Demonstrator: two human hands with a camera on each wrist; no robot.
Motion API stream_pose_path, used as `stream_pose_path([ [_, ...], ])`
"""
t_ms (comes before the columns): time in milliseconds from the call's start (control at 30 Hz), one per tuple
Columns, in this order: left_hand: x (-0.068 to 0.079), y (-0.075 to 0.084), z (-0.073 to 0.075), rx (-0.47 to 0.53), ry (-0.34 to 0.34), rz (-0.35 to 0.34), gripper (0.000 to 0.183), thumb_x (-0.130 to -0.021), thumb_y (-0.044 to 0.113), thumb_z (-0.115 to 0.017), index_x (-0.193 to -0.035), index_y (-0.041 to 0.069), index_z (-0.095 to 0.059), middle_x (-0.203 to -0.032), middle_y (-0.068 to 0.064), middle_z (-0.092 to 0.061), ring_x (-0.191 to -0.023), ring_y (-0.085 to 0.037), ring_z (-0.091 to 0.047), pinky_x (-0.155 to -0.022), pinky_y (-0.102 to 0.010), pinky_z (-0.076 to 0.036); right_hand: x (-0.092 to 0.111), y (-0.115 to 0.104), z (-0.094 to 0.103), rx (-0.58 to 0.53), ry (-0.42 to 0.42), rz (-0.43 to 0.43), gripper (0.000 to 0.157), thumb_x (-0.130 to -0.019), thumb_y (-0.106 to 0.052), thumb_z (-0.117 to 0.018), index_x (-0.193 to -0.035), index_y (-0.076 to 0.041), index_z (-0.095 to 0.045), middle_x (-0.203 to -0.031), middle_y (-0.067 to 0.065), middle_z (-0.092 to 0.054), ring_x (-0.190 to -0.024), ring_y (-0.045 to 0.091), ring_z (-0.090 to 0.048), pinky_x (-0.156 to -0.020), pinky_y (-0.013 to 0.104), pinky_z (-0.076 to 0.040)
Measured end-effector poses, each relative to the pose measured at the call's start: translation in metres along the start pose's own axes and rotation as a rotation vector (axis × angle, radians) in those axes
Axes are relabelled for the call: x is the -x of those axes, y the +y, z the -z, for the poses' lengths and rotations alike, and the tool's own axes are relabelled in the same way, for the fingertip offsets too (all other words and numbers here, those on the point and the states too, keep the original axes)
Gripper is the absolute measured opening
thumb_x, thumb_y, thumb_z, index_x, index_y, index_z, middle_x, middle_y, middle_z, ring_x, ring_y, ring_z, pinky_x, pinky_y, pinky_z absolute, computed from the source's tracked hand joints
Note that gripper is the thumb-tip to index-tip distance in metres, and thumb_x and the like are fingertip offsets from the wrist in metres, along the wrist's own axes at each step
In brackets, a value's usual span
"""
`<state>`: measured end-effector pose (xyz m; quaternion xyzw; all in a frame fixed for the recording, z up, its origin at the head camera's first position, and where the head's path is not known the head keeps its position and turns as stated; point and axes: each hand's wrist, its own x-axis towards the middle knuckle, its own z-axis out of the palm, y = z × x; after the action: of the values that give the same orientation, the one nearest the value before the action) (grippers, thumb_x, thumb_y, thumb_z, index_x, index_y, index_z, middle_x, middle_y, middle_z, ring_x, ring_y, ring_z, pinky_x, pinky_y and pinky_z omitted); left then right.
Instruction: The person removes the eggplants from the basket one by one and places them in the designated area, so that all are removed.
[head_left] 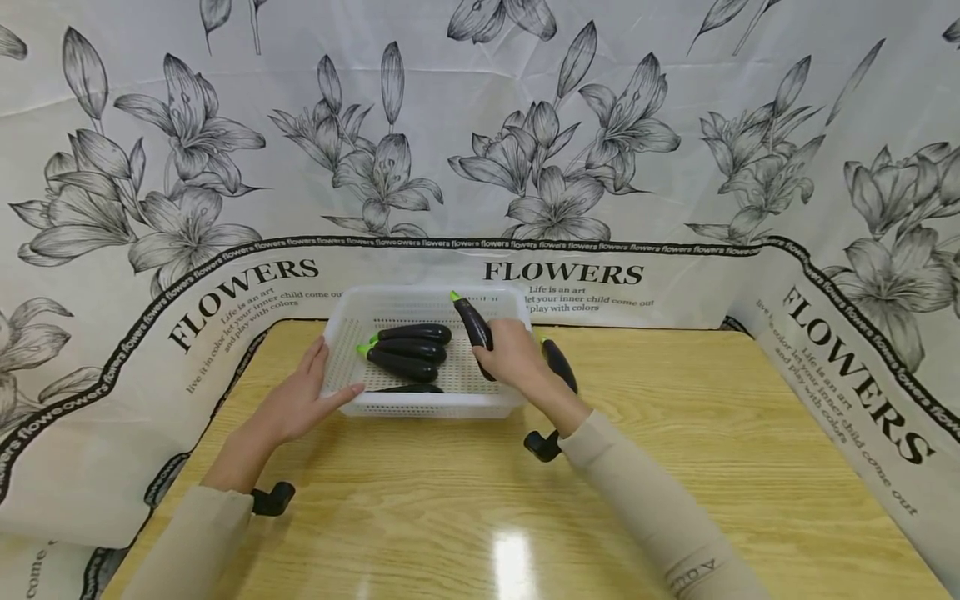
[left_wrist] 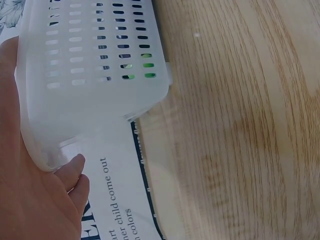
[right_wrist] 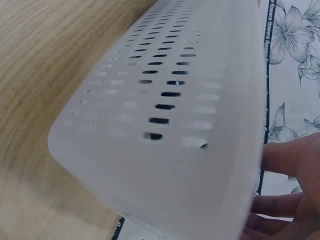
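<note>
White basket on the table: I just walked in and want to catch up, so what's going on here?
A person's left hand holds the near left corner of the white basket, while the right hand grips an eggplant over its right side. Four other eggplants show inside, the nearest partly hidden by the basket's near side. Another eggplant lies on the table to the right of the basket, partly hidden.

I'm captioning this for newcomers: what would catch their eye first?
Probably the dark eggplants first, lying in the white basket on the table, with another eggplant held in the right hand at the basket's right end. Behind them, a pale cloth printed with large flowers and the word FLOWERS fills the background.
</note>
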<state>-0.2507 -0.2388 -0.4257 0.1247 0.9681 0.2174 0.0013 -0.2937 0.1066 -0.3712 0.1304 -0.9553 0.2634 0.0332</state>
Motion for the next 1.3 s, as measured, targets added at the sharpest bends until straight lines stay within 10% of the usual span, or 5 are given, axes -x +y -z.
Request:
stream_pose_path([
  [1300,-0.001,-0.002,-0.003,-0.007,0.001,0.003,0.109,-0.098,0.073,-0.043,-0.162,-0.004,0.001,-0.17,-0.022,0.008,-0.144,-0.057,-0.028,-0.108,-0.07,-0.035,0.033,0.091,0.053,0.023,0.075,-0.038,0.049,-0.097,-0.019,-0.07,-0.13,0.015,-0.058,-0.109,0.026,-0.068,-0.083,0.028,-0.065,-0.066,0.034,-0.057],
])
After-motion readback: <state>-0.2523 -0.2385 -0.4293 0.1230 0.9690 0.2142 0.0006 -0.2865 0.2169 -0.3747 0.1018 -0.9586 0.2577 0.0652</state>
